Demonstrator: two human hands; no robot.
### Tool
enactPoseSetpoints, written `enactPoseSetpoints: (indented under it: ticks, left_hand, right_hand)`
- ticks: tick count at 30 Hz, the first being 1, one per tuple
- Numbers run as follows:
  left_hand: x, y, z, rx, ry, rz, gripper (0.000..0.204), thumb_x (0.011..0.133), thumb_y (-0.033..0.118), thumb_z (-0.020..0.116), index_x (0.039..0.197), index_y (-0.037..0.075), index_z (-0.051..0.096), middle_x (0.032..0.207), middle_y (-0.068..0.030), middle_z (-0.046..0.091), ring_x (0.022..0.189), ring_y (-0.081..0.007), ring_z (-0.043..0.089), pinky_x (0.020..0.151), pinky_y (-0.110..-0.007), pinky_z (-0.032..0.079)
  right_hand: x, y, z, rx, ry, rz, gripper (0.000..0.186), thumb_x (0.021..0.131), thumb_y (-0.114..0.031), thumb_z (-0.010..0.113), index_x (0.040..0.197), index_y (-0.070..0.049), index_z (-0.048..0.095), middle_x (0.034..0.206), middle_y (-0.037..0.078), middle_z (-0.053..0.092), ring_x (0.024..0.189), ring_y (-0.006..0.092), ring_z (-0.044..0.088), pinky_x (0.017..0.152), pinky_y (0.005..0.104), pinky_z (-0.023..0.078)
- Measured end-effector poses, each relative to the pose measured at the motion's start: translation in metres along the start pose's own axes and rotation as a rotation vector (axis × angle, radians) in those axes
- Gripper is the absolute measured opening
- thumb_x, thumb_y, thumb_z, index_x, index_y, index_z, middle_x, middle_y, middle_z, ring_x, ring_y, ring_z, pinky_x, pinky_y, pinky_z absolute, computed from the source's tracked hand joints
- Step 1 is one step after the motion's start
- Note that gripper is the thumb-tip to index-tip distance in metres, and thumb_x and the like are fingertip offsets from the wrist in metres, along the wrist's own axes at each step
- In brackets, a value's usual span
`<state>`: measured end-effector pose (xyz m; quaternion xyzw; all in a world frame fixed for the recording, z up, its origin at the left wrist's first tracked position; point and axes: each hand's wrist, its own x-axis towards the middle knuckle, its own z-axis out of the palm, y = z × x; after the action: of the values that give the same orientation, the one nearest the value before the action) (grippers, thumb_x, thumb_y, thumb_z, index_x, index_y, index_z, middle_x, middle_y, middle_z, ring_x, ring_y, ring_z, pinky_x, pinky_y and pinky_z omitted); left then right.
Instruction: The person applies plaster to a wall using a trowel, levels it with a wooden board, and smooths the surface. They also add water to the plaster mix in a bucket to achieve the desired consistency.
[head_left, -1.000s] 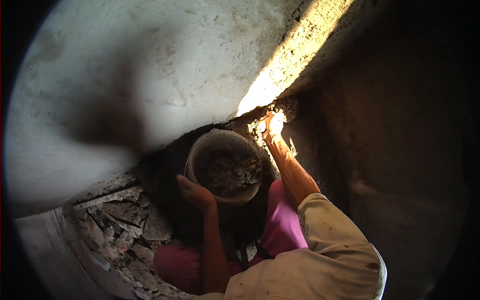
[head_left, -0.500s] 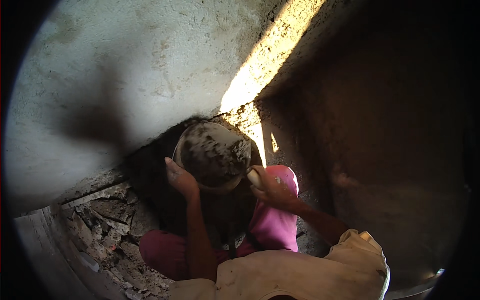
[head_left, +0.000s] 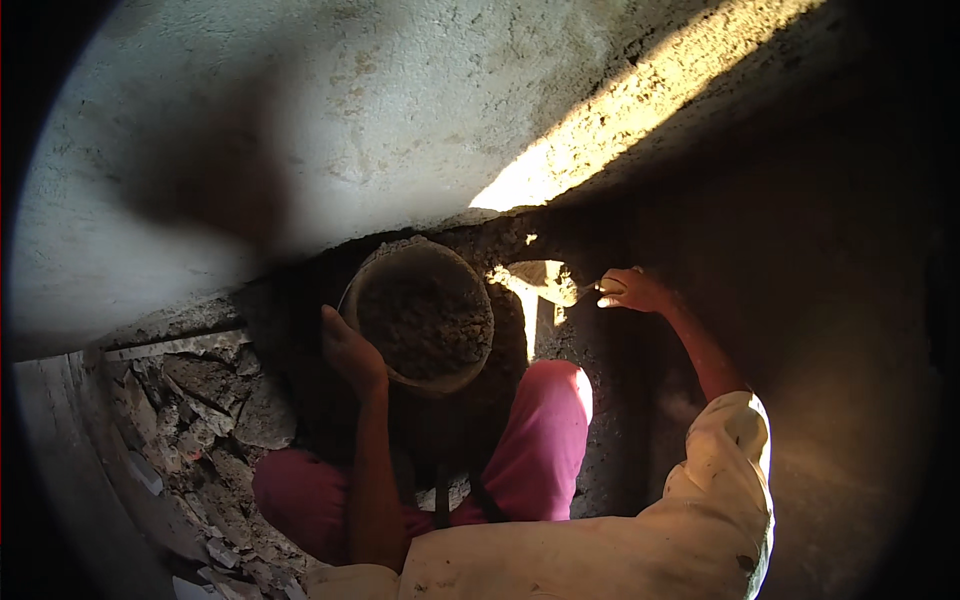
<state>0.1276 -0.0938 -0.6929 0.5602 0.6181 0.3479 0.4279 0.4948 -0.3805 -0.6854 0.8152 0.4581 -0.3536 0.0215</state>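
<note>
A round bucket [head_left: 437, 262] stands before me, tilted a little, with dark wet mortar [head_left: 418, 318] inside. My left hand [head_left: 352, 352] is closed on its left rim, thumb up along the side. Out to the right of the bucket, my right hand [head_left: 633, 290] grips the pale handle of a trowel [head_left: 562, 287]. The trowel's blade points left into a patch of sunlight, low by the foot of the wall. Glare and shadow hide whether mortar lies on the blade.
A rough plastered wall [head_left: 380, 120] rises along the far side, crossed by a bright sunlit strip [head_left: 600, 125]. Broken rubble [head_left: 205, 410] lies at the left, beside a board-like edge [head_left: 90, 470]. My bent knees frame the bucket. The right side is in deep shadow.
My right hand has moved the trowel from over the bucket out to the right and farther away. My left hand stays on the rim. The view has shifted slightly.
</note>
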Motion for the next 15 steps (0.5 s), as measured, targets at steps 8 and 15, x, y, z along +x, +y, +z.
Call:
enactPoseSetpoints:
  ticks: [8, 15]
  left_hand:
    - [-0.005, 0.017, 0.009, 0.028, 0.010, -0.044, 0.058, 0.106, 0.041, 0.037, 0.125, -0.012, 0.055, 0.122, -0.0268, 0.061, 0.114, -0.0361, 0.059, 0.097, -0.041, 0.043]
    - [-0.005, 0.010, 0.013, 0.024, 0.056, -0.019, 0.059, 0.106, 0.041, 0.038, 0.126, -0.012, 0.054, 0.126, -0.0275, 0.058, 0.120, -0.0370, 0.056, 0.101, -0.040, 0.042]
  right_hand:
    - [0.128, 0.046, 0.032, -0.185, 0.002, -0.073, 0.041, 0.085, -0.052, 0.063, 0.100, -0.014, 0.063, 0.101, 0.011, 0.069, 0.098, 0.0362, 0.064, 0.084, 0.0460, 0.050]
    - [0.155, 0.034, 0.028, -0.233, 0.302, -0.010, 0.048, 0.078, -0.056, 0.070, 0.091, -0.010, 0.060, 0.094, 0.010, 0.069, 0.089, 0.0338, 0.066, 0.077, 0.0453, 0.050]
